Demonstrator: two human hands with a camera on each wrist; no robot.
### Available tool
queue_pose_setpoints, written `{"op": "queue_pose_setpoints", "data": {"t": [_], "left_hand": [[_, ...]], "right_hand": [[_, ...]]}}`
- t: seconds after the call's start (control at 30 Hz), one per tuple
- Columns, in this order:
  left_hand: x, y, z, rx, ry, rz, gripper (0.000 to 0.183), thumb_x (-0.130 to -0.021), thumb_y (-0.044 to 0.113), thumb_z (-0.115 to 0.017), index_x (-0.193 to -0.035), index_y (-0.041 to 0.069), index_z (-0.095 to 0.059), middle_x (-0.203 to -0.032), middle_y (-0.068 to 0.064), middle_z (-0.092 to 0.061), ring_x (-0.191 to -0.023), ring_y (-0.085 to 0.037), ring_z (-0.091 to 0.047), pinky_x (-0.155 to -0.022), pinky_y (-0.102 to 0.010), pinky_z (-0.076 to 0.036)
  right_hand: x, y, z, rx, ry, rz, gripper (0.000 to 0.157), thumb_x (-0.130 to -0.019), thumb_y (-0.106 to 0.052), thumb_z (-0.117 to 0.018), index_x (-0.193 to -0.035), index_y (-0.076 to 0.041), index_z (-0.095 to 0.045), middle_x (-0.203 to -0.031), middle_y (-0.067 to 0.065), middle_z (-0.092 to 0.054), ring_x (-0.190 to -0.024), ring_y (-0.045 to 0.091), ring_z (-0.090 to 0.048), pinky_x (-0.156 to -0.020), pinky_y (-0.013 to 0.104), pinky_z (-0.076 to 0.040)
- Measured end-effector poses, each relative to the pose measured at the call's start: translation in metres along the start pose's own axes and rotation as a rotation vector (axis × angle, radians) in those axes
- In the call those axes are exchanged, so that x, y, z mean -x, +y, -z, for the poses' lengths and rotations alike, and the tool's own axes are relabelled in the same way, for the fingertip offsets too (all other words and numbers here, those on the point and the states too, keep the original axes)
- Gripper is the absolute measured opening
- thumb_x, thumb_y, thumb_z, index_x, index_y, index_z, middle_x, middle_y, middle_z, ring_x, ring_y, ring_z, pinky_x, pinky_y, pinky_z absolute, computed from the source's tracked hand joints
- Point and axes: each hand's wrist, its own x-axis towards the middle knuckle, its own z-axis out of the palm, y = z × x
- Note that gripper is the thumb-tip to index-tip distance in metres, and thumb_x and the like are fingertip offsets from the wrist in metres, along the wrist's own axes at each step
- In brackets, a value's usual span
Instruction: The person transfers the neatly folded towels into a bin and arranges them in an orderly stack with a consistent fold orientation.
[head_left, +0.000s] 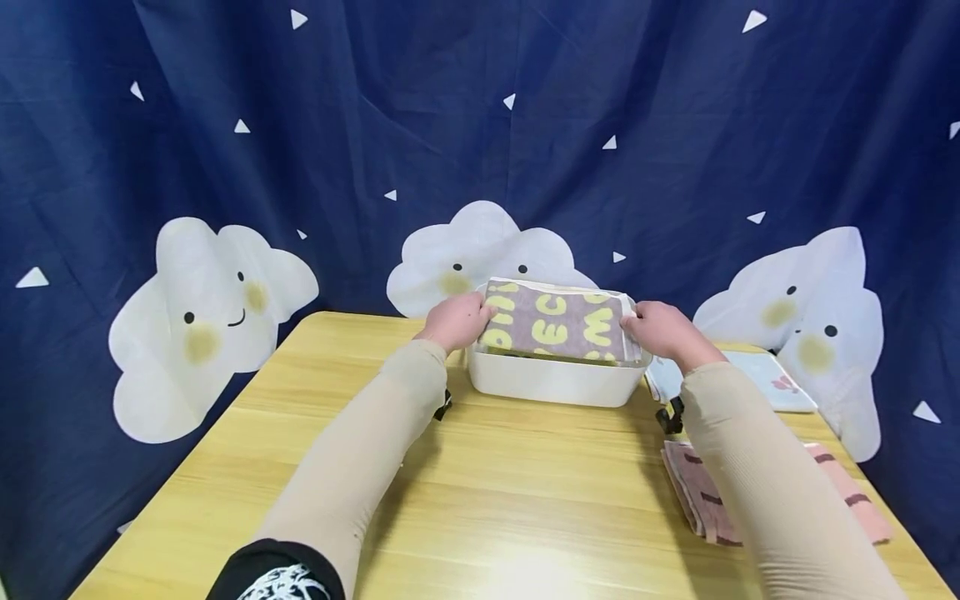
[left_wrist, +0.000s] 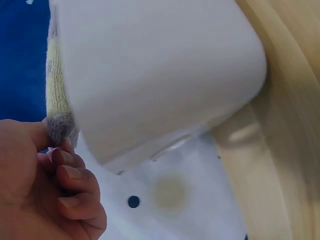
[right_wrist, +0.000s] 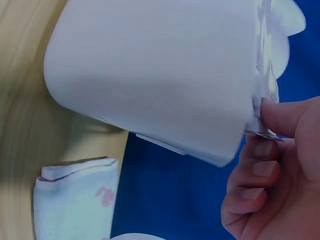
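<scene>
A folded towel (head_left: 553, 321), greyish purple with yellow letters, lies over the opening of a white plastic bin (head_left: 555, 379). My left hand (head_left: 454, 321) pinches the towel's left end between thumb and fingers, at the bin's rim. At the opposite end, my right hand (head_left: 666, 332) pinches the towel's right edge. In the left wrist view, the towel's rolled edge (left_wrist: 59, 85) shows beside the bin wall. The right wrist view has the thumb and fingers on the towel's thin pale edge (right_wrist: 265, 120). What lies inside the bin is mostly hidden.
A pale blue folded towel (head_left: 772, 382) with a pink print lies right of the bin. Nearer me, under my right forearm, is a pink towel (head_left: 705, 492) with dark stripes. The wooden table (head_left: 517, 492) ends at a dark blue curtain (head_left: 450, 125) with cloud prints.
</scene>
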Motion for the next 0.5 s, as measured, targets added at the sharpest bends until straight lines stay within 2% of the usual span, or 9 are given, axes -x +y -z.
{"op": "queue_pose_setpoints", "data": {"t": [0.17,0.33,0.4,0.5], "left_hand": [[-0.009,0.000,-0.010,-0.021,-0.011,0.048,0.035,-0.107,0.044,-0.045,-0.099,0.014,-0.062,-0.087,-0.004,-0.063,-0.086,-0.023,-0.060,-0.079,-0.044,-0.049],[-0.012,0.001,-0.017,-0.057,-0.005,0.069,0.034,-0.107,0.043,-0.046,-0.105,0.013,-0.062,-0.091,-0.004,-0.063,-0.089,-0.023,-0.061,-0.080,-0.046,-0.050],[-0.013,0.001,-0.017,-0.063,0.004,0.069,0.035,-0.107,0.044,-0.047,-0.103,0.012,-0.062,-0.090,-0.004,-0.063,-0.087,-0.023,-0.061,-0.078,-0.045,-0.050],[-0.014,0.001,-0.018,-0.082,0.017,0.050,0.036,-0.106,0.046,-0.048,-0.097,0.013,-0.061,-0.085,-0.004,-0.062,-0.082,-0.022,-0.061,-0.074,-0.044,-0.050]], "right_hand": [[-0.011,0.002,-0.007,0.018,-0.016,-0.036,0.030,-0.103,-0.025,-0.045,-0.095,0.001,-0.059,-0.103,0.023,-0.063,-0.089,0.036,-0.057,-0.078,0.049,-0.045],[-0.016,0.002,-0.012,0.041,-0.009,-0.061,0.028,-0.102,-0.024,-0.046,-0.090,-0.002,-0.058,-0.099,0.021,-0.063,-0.086,0.034,-0.057,-0.078,0.048,-0.046],[-0.016,0.002,-0.013,0.050,-0.003,-0.068,0.027,-0.102,-0.025,-0.048,-0.089,-0.003,-0.058,-0.097,0.019,-0.063,-0.085,0.033,-0.058,-0.077,0.048,-0.047],[-0.016,0.001,-0.013,0.074,-0.004,-0.081,0.029,-0.102,-0.026,-0.049,-0.082,-0.006,-0.056,-0.084,0.014,-0.059,-0.079,0.032,-0.056,-0.072,0.046,-0.045]]}}
